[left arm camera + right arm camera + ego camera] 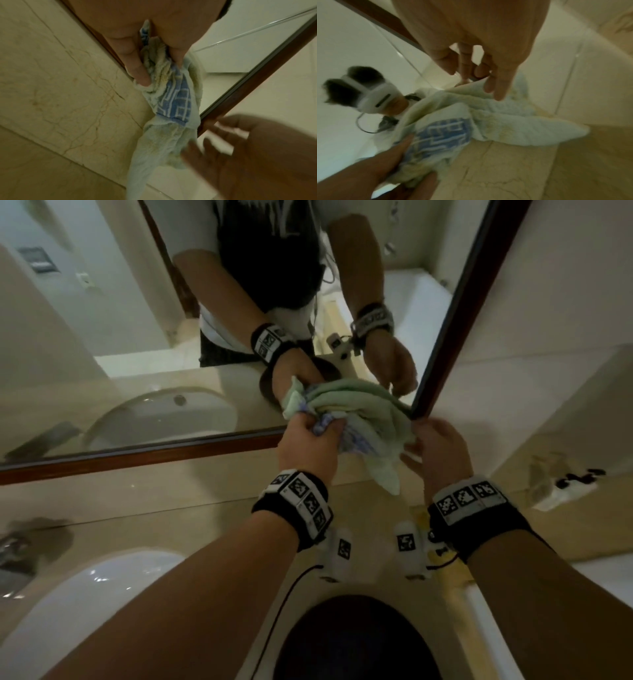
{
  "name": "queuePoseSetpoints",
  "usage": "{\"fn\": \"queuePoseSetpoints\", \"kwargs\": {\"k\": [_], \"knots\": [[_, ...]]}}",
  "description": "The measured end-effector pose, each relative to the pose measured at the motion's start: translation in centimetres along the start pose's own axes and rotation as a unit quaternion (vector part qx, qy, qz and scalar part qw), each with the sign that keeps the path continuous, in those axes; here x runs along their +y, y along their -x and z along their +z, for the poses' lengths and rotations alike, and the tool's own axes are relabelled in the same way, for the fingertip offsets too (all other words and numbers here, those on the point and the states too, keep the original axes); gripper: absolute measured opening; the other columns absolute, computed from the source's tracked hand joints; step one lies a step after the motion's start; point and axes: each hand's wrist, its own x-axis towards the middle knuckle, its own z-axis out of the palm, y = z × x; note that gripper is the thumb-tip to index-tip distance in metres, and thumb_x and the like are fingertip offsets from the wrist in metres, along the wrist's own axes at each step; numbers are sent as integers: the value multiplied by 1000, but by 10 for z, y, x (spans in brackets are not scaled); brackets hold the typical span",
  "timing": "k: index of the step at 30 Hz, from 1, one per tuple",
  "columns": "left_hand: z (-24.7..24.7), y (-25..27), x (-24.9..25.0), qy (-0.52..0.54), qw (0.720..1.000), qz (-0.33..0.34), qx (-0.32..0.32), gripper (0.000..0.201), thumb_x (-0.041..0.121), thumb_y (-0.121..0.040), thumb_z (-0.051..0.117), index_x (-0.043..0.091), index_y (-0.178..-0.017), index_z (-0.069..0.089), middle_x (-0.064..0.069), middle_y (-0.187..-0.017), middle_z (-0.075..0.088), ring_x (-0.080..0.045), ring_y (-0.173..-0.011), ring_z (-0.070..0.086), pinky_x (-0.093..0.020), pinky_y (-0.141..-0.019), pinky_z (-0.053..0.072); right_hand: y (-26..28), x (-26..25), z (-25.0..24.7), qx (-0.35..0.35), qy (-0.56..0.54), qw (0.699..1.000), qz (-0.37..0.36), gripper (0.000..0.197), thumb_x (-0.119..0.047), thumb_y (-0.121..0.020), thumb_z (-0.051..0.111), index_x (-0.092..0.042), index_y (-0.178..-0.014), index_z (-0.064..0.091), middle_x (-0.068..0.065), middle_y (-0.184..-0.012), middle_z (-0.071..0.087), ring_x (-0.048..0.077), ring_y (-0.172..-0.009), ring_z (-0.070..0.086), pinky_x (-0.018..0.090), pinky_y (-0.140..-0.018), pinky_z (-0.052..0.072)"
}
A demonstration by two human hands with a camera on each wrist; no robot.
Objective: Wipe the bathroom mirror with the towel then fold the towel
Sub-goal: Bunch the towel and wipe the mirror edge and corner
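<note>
A pale green towel [370, 412] with a blue patterned band is bunched against the lower right corner of the wood-framed mirror [137, 337]. My left hand [308, 440] grips the bunched towel [171, 105] between thumb and fingers [137, 60], and a loose end hangs below it. My right hand [438, 446] is just right of the towel at the frame's corner, with its fingers relaxed and spread. In the right wrist view one fingertip [498, 94] of that hand touches the towel's edge [488, 115], without closing round it. The mirror glass [240, 54] reflects both hands.
A beige marble counter [171, 501] runs below the mirror's dark frame [137, 453]. A white basin [68, 594] and a faucet [20, 546] are at the lower left. A clear box [561, 484] with small items stands by the right wall. A dark rounded shape [356, 642] fills the bottom edge.
</note>
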Motion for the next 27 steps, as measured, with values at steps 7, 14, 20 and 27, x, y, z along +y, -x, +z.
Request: {"fn": "queuePoseSetpoints", "kwargs": {"k": [7,14,20,27], "knots": [[-10,5,8,69,996,-52,-13,41,59,-68,78,27,-88,62,5,-92,72,-23,-88,72,-47,-82,63,15,29,19,-97,-132,968,193,34,-40,-95,66,-25,-126,67,9,-129,66,38,-114,63,53,-98,53],[-13,23,23,130,984,-79,-94,80,51,-68,83,29,-136,48,6,-120,70,-18,-106,70,-46,-97,58,23,2,23,-53,-108,990,70,40,-31,-100,56,-18,-138,51,7,-118,61,23,-95,67,46,-78,62],[-31,24,23,84,990,-64,-99,94,35,-67,90,21,-146,41,2,-129,66,-20,-112,67,-44,-98,57,33,-28,59,-116,-89,987,63,38,-42,-94,58,-23,-125,68,3,-118,74,21,-105,71,41,-84,62],[-122,3,-9,-33,999,-4,-21,61,36,-88,72,26,-140,44,0,-128,66,-24,-107,68,-47,-91,60,67,-24,143,-250,31,968,4,15,-14,-100,57,-26,-109,61,14,-129,63,28,-104,64,54,-96,55]]}}
